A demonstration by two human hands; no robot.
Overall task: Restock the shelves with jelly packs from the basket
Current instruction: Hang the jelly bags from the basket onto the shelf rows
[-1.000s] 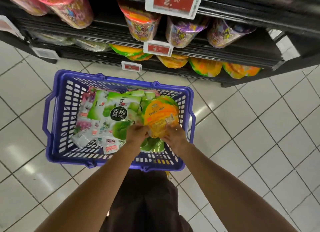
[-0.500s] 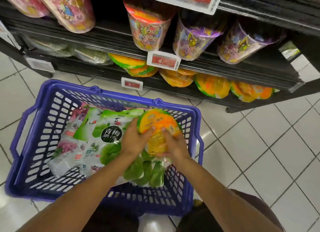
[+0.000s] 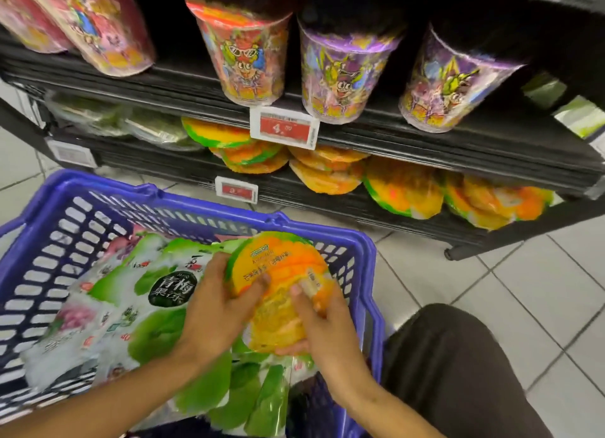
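A blue plastic basket (image 3: 49,228) sits on the floor at lower left, filled with green jelly packs (image 3: 154,326) and a few pink ones. Over its right side I hold an orange mango jelly pack (image 3: 281,274) with both hands. My left hand (image 3: 212,306) grips its left edge, thumb on top. My right hand (image 3: 322,323) grips its lower right edge, fingers curled underneath. The pack is lifted above the green packs. On the bottom shelf (image 3: 327,205) lie matching orange packs (image 3: 402,192).
The shelf above carries tall printed cups (image 3: 343,67) and a red price tag (image 3: 284,128). Green-lidded trays (image 3: 154,126) lie at the bottom shelf's left. White tiled floor (image 3: 523,290) extends to the right, and my dark-trousered knee (image 3: 458,355) is beside the basket.
The view has come closer to the shelves and the basket. Both hands have raised the orange pack a little higher above the green packs.
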